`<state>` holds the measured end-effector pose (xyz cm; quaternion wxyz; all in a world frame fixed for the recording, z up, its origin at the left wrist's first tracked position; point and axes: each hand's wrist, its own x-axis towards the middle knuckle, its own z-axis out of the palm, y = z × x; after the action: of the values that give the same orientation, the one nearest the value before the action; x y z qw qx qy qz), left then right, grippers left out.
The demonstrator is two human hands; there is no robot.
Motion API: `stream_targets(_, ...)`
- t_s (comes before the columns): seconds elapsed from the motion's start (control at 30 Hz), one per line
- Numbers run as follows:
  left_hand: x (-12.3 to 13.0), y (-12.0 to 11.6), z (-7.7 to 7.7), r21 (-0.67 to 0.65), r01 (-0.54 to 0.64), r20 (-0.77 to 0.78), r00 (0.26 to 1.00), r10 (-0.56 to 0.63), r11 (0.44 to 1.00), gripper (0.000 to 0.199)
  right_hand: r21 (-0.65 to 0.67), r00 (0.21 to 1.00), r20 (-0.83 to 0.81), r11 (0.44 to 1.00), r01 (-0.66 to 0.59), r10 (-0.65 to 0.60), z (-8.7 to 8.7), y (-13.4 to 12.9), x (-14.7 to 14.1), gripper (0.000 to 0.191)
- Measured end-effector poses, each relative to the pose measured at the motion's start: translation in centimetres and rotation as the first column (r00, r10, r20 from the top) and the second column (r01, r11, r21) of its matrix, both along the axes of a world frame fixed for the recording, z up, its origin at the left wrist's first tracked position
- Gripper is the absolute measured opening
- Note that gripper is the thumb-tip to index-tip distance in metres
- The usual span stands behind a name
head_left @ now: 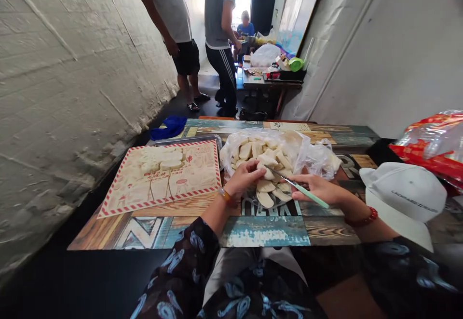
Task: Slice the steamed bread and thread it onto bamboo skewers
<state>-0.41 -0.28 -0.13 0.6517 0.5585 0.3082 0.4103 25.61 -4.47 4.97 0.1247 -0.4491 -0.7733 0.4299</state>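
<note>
Near the middle of the table (202, 206), the left hand (248, 177) pinches one pale piece (265, 172) between its thumb and fingers. The right hand (320, 187) is closed around one knife (309, 194). The two hands are apart, with the piece and the blade between them. The piece is just right of the left fingertips, so the left hand is nearer to it. The knife is long and thin, and it slants from near right to far left, with its green handle on the near right. The blade's tip is by the piece, but I cannot tell if it touches.

Under and past the hands is one open clear bag (299, 146), full of pale slices (246, 151). More slices lie at its near side. They pile on top of each other, so I cannot count them all.

To the left is one printed sheet (202, 174), and the left hand is nearer to it too. Two thin sticks (151, 189) lie on it, with their bare ends toward the near side. At their far ends I see two thick white chunks (171, 160) well. Others there blur together. One white cap (401, 193) sits at the right, beside the right arm.
</note>
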Motion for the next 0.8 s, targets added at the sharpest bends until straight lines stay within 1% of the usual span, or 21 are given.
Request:
stream_targets(0.13,0.02,0.13,-0.23,-0.005,-0.002,0.010,1.000,0.003,1.000,0.044,0.012,1.000,-0.013,1.000,-0.017,0.018,0.26,-0.09,-0.27,0.062)
stream_targets(0.3,0.24,0.16,-0.35,0.025,-0.017,-0.016,1.000,0.018,1.000,0.042,0.047,0.998,0.047,0.998,0.048,-0.050,0.28,0.07,-0.69,0.061)
stream_targets(0.4,0.36,0.15,-0.28,0.004,-0.009,0.004,1.000,0.009,1.000,0.043,0.038,0.998,0.056,0.999,0.022,-0.025,0.52,0.26,-0.53,0.057)
stream_targets(0.47,0.39,0.10,-0.19,0.003,-0.007,-0.009,1.000,0.007,1.000,0.041,0.036,0.999,0.048,0.999,0.003,-0.005,0.79,0.34,-0.31,0.052)
stream_targets(0.63,0.32,-0.09,0.13,0.040,-0.036,-0.048,0.998,0.038,0.999,0.038,0.046,0.998,0.061,0.999,-0.005,0.002,0.88,0.55,0.05,0.048)
stream_targets(0.7,0.32,-0.05,0.26,0.069,-0.050,-0.072,0.996,0.055,0.996,0.038,0.080,0.995,0.092,0.996,0.029,-0.037,0.57,0.65,-0.07,0.050)
stream_targets(0.8,0.42,0.05,0.51,0.114,-0.049,-0.096,0.994,0.060,0.992,0.038,0.131,0.983,0.126,0.984,0.120,-0.137,0.19,0.31,-0.70,0.055)
